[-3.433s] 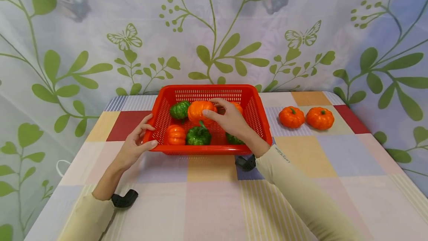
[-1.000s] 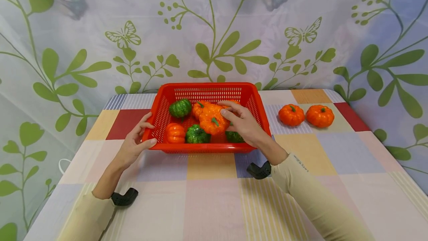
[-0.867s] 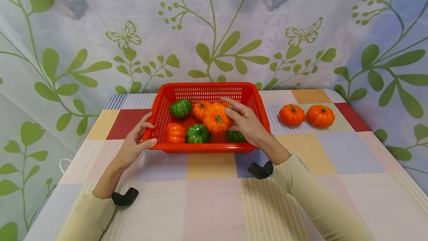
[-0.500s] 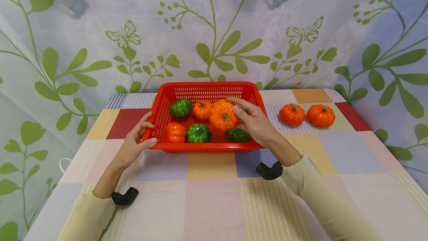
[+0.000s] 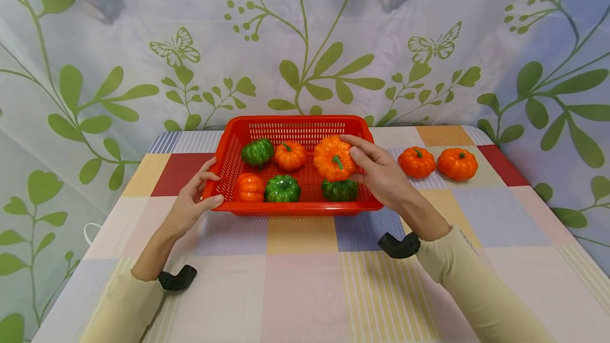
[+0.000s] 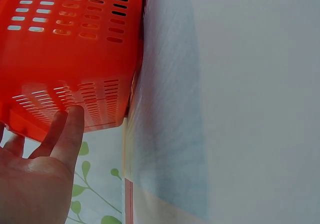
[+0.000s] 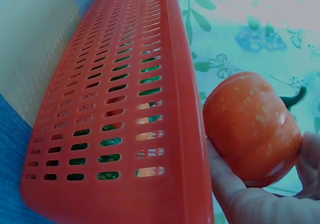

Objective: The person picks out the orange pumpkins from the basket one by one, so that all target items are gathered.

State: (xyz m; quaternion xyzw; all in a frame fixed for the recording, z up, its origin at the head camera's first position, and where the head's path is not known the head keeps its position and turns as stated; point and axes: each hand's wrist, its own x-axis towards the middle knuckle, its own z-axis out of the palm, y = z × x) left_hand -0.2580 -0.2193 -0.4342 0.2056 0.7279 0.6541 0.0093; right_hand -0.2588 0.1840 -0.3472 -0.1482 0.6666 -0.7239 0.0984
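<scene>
In the head view my right hand (image 5: 383, 176) pinches an orange pumpkin (image 5: 335, 159) between thumb and fingers, over the right part of a red basket (image 5: 297, 207). Its green stem faces me. The right wrist view has the same pumpkin (image 7: 252, 129) beyond the basket rim (image 7: 185, 109). My left hand (image 5: 188, 208) rests at the basket's left end, fingers and thumb spread about the front corner. Its straight fingers (image 6: 70, 139) lie against the perforated outer wall in the left wrist view. Inside the basket sit green pumpkins (image 5: 283, 189) and orange pumpkins (image 5: 289, 156).
Two more orange pumpkins (image 5: 416, 162) stand side by side on the table right of the basket. A patchwork cloth (image 5: 305, 290) covers the table. Behind it hangs a leaf-patterned curtain (image 5: 333, 30). Black devices (image 5: 399, 245) are worn on both wrists.
My right hand has brought the orange pumpkin from the basket's middle to its right side, uncovering the orange pumpkin behind and a green one at front right. The left hand stays put.
</scene>
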